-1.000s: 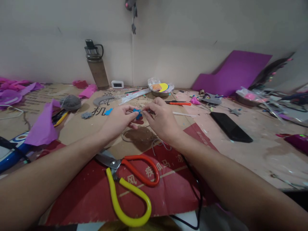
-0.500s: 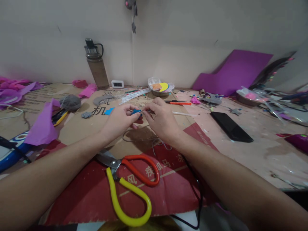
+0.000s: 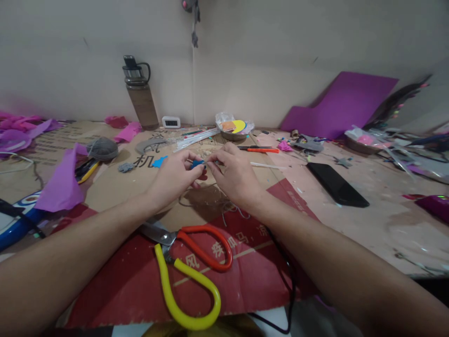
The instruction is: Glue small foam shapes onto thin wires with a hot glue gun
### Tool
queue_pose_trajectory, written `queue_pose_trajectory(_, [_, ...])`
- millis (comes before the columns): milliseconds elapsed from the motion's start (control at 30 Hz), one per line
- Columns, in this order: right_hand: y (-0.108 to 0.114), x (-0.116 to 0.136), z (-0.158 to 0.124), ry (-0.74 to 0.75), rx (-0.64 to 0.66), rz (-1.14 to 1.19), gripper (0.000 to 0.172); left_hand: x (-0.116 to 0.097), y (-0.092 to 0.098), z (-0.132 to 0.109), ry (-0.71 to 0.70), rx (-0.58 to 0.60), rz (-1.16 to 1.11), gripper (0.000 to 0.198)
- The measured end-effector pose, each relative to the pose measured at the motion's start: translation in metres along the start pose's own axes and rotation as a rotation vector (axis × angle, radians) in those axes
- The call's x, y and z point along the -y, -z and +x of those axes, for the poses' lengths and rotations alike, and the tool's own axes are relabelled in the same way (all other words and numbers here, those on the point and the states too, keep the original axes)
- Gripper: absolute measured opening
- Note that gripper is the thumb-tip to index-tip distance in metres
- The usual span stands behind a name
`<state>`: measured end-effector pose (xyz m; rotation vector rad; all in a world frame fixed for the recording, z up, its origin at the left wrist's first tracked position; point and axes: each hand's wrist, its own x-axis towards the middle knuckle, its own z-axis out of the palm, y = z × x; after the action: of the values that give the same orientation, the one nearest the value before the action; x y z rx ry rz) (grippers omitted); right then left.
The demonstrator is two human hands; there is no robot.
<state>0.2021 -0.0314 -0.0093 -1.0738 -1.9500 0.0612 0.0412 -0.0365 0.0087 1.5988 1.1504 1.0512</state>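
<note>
A small dark-blue piece (image 3: 197, 163) is pinched between the thumb and fingers of my left hand (image 3: 173, 174). My right hand (image 3: 235, 174) is closed in a pinch right beside it; what its fingertips hold is too small to make out. Below both hands, a thin grey cord (image 3: 235, 209) lies in loops on the cardboard (image 3: 115, 187). Just left of my left hand is a bright-blue cutout (image 3: 159, 162), partly hidden by that hand. Large scissors (image 3: 170, 239) with one red and one yellow handle lie closer to me, between my forearms.
A black phone (image 3: 336, 185) lies on the right. An orange-handled utility knife (image 3: 261, 149) and a bowl (image 3: 235, 135) lie beyond my hands. At the back left stand a water bottle (image 3: 143, 100) and a small clock (image 3: 171, 122); grey yarn (image 3: 103, 148) and purple paper (image 3: 63, 187) are nearer.
The dark-blue piece has turned slightly in my left fingers. Both hands have otherwise barely moved, and the things around them lie as before.
</note>
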Motion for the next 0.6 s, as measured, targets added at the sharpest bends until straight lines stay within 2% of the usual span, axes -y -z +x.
queue_pose_trajectory(233, [0.0008,0.0011,0.0008,-0.007,0.01,-0.006,0.013,-0.0017,0.0002,-0.0023,-0.022,-0.035,0.07,0.014])
queue_pose_trajectory(600, [0.0016,0.0022,0.001,-0.018,0.022,-0.011,0.012,0.0039,-0.0004,0.0001,-0.061,-0.011,0.138,0.014])
